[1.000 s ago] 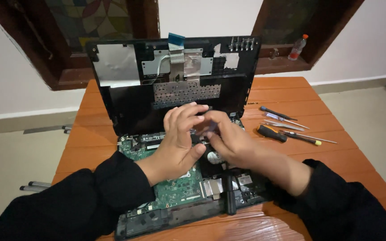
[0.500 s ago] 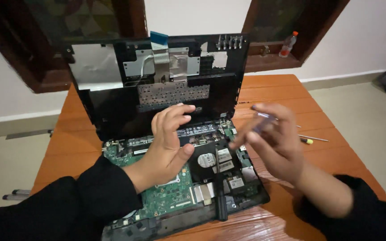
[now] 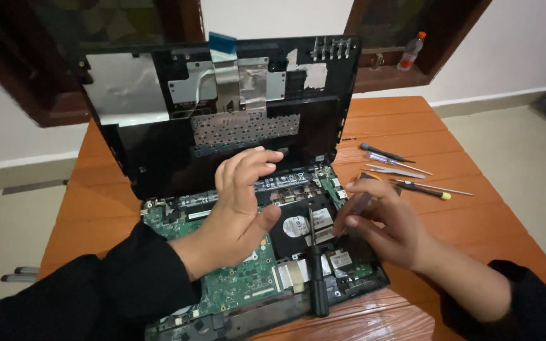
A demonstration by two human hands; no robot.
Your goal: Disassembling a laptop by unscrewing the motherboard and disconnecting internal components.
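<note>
Wooden table bears an opened laptop, cover panel propped upright to expose the board | left hand open, fingers spread, hovering above it | right hand pinching a small dark part beside the drive | black screwdriver lies across the base, long axis near-to-far, tip away.

Orange wooden table under opened laptop, screwdrivers.
</note>
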